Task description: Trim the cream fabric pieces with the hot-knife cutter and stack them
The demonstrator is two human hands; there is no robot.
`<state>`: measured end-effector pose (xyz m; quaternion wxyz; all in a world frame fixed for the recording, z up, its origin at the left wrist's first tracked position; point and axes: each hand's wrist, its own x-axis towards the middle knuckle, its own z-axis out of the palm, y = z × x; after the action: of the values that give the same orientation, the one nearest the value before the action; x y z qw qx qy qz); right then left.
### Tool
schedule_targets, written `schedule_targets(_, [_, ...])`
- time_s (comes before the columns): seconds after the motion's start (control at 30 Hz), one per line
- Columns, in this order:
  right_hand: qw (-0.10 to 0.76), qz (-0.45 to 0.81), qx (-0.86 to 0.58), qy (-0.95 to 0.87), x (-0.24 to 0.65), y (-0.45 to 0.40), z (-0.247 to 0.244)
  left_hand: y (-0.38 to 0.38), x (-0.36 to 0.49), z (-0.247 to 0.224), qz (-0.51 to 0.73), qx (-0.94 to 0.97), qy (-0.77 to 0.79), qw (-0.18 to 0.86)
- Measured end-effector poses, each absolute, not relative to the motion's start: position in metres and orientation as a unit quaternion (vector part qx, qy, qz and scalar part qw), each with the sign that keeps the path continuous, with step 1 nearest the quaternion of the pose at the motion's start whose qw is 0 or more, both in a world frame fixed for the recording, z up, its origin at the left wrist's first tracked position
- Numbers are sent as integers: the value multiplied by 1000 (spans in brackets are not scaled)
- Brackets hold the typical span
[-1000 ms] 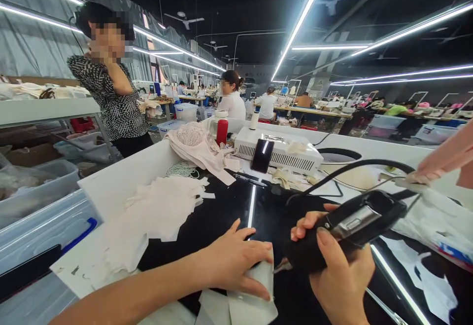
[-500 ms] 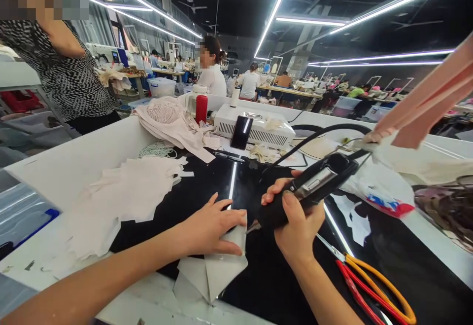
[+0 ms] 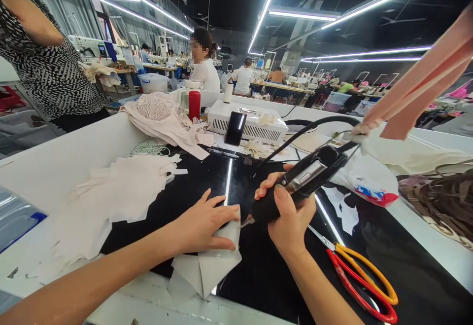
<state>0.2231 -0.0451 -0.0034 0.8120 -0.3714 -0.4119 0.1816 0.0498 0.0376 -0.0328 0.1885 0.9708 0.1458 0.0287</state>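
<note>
My left hand (image 3: 207, 224) lies palm down with fingers spread, pressing on a small stack of pale fabric pieces (image 3: 221, 270) that seems to have a stiff, shiny template on top. In my right hand (image 3: 290, 214) is a black corded hand tool (image 3: 308, 174) with a silver strip along its body, the fingers wrapped round it. Its thin tip points at the right edge of the stack; whether it touches is unclear. Right of that wrist, scissors (image 3: 358, 270) with red and orange handles rest on the black work surface (image 3: 266, 285).
Pale cut pieces (image 3: 125, 187) are heaped to the left, beneath a lace garment (image 3: 155, 108). A phone (image 3: 235, 128) leans on a white vented box (image 3: 251, 120). Pink cloth (image 3: 417, 83) hangs at the tool's cord. A plastic bag (image 3: 369, 177) lies right. A person (image 3: 55, 68) stands left.
The whole scene has shifted a little left in the picture as the head view turned. Both hands keep nearly the same pose on the stack and the tool.
</note>
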Motion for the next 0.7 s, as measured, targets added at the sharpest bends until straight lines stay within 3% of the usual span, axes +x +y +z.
schedule_targets(0.7, [809, 194, -410, -374, 225, -45, -5, 36, 47, -40, 60, 970, 127, 201])
